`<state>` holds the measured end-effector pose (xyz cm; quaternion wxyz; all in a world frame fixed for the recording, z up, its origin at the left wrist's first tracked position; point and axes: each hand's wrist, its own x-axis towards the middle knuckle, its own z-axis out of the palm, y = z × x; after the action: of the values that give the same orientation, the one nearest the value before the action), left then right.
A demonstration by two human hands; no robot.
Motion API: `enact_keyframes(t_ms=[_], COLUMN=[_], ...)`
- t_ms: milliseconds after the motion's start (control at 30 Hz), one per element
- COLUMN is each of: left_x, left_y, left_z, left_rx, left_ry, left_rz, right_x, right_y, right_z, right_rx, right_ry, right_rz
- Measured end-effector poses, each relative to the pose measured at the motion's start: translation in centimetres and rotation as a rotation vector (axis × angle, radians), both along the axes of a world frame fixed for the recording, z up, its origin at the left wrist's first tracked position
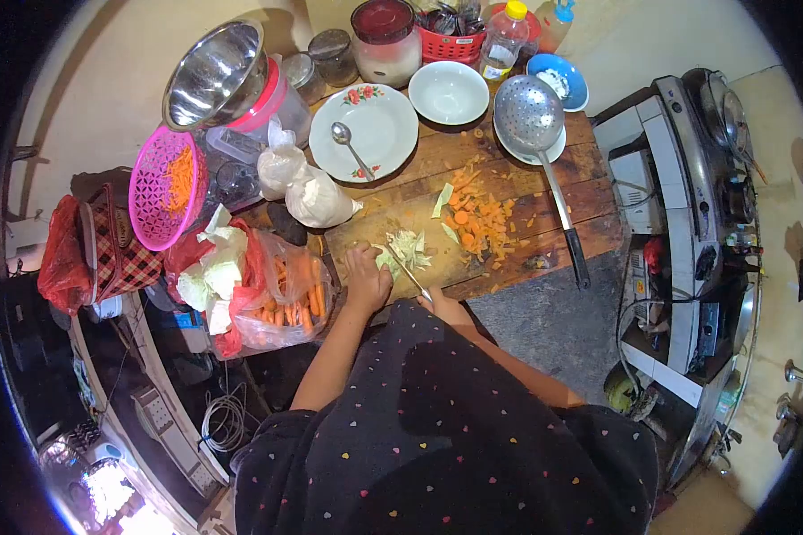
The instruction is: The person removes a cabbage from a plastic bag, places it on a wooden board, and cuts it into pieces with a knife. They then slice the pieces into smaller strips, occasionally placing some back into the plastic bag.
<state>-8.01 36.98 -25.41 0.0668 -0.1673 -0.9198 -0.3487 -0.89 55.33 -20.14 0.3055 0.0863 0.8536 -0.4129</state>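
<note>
1. Pressing down on a small heap of pale cabbage [408,250], the left hand [367,278] sits near the middle of the frame with its fingers curled together over the leaves, pinning them to the wooden table [509,192].
2. The right hand [444,308] is just below and right of it, partly hidden by the dark spotted sleeve; its fingers look closed round the handle of a knife [409,271], whose blade slants up and left into the cabbage.
3. That cabbage looks light, thin and limp, so I judge it will slide and spring apart unless held flat from above, close beside the blade but clear of its edge.
4. Just right of the cabbage lies a scatter of chopped carrot [480,218], touching the same boards.
5. Right again, a long-handled skimmer [531,116] rests with its bowl on a small plate and its handle running down toward the table edge.
6. Above centre stands a flowered plate [375,134] carrying a spoon [350,144], with a white bowl [448,92] beside it.
7. Left of the hands, a plastic bag of whole carrots [290,299] sits by loose cabbage leaves [210,267], and a pink basket [165,187] holding grated carrot leans at upper left.
8. A steel bowl [216,73] tops the clutter there.
</note>
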Motion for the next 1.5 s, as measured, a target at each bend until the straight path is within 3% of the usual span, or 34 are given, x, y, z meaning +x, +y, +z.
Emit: enact_keyframes(t_ms=[200, 500, 733, 1000, 1267, 1500], left_x=[0.1, 0.3, 0.1, 0.3, 1.2, 1.3], left_y=[0.3, 0.7, 0.5, 0.7, 2.4, 2.3], left_z=[0.2, 0.1, 0.1, 0.0, -0.2, -0.8], left_rx=[0.017, 0.013, 0.037, 0.047, 0.04, -0.013], left_ry=[0.038, 0.003, 0.013, 0.003, -0.016, 0.026], left_rz=[0.006, 0.028, 0.012, 0.052, 0.218, 0.197], right_x=[-0.3, -1.1, -0.5, 0.0, -0.3, -1.1], right_y=[-0.7, -2.7, -0.1, -0.2, -0.9, -2.1], right_z=[1.1, -2.8, -1.5, -0.7, 0.6, -1.6], right_rx=[0.062, -0.02, 0.156, 0.002, 0.047, 0.085], right_ry=[-0.085, 0.114, -0.008, 0.033, -0.073, -0.036], right_rz=[0.032, -0.019, 0.05, -0.003, 0.051, 0.022])
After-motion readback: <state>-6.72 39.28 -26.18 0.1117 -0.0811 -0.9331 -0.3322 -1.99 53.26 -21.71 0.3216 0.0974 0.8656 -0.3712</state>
